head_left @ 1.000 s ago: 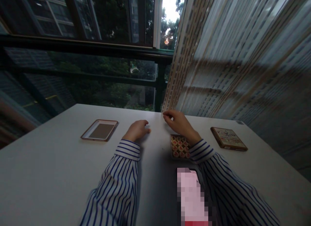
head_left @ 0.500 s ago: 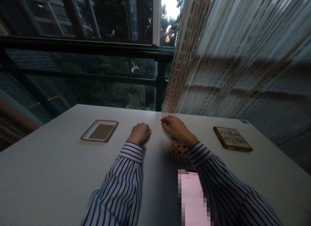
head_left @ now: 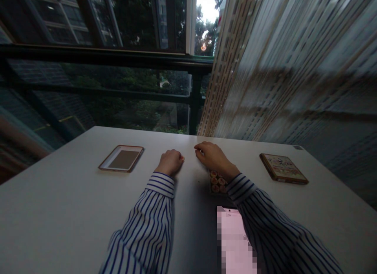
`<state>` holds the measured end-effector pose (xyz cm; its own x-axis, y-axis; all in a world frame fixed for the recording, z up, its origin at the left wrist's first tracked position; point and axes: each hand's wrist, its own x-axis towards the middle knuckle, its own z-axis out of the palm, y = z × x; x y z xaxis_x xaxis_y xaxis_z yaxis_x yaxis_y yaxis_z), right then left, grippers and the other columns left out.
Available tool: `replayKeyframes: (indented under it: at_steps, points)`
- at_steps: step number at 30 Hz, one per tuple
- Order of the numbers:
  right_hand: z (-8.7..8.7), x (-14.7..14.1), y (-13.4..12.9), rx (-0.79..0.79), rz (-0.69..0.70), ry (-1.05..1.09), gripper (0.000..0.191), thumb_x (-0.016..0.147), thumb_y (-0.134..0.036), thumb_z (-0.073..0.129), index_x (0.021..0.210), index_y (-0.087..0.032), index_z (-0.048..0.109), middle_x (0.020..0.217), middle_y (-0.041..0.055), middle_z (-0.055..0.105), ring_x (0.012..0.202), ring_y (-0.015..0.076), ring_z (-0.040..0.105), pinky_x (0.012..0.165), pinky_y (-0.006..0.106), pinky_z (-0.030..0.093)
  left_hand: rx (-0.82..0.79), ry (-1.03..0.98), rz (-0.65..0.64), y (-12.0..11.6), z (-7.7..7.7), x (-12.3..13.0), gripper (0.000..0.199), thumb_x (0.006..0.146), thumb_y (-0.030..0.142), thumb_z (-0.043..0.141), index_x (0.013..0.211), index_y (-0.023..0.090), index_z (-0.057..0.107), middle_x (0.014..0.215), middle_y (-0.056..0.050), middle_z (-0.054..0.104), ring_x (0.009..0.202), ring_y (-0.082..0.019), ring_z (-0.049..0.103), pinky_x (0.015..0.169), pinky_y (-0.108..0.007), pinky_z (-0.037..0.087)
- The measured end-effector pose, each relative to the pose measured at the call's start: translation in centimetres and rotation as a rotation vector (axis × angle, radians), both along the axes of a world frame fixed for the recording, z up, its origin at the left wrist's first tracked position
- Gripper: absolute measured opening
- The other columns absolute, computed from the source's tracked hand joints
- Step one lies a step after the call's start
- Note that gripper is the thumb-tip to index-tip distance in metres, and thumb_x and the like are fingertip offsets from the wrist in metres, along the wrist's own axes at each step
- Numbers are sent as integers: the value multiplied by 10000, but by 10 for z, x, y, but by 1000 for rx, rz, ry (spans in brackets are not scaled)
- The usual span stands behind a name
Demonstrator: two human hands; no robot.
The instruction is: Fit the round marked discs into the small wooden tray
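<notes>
My left hand (head_left: 170, 162) rests on the white table (head_left: 73, 211) with its fingers curled closed. A small orange-yellow bit shows at its fingertips; what it is cannot be made out. Across a short gap, my right hand (head_left: 213, 158) is loosely bent, a small opening showing between thumb and forefinger, and no object is visible in it. Beneath my right wrist sits a box of round wooden pieces (head_left: 214, 181) with red marks, set in rows and partly covered by the wrist and sleeve.
A phone (head_left: 237, 238) with a pink, blurred screen lies by my right forearm. On the left is a flat tray-like frame (head_left: 143, 149) with a brown panel. A boxed set with a printed lid (head_left: 283, 168) lies on the right. Windows and a string curtain (head_left: 265, 89) stand behind the table.
Both hands keep almost the same place and pose. The whole view has shifted very slightly, and the things on the table stay put.
</notes>
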<state>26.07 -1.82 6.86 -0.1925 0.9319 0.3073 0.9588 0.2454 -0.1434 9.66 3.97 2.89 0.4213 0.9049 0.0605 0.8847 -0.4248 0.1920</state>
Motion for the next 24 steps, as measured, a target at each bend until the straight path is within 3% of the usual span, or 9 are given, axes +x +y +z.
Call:
replayKeyframes:
  at_steps: [24]
  points:
    - [1, 0, -2, 18, 12, 2, 316, 865, -258, 384, 1063, -167, 613, 981, 86, 640, 932, 183, 554, 828, 282, 376, -10, 1, 15, 1, 0, -1, 328, 796, 398, 441, 917, 195, 669, 1004, -116, 637, 946, -241, 566, 775, -313, 428]
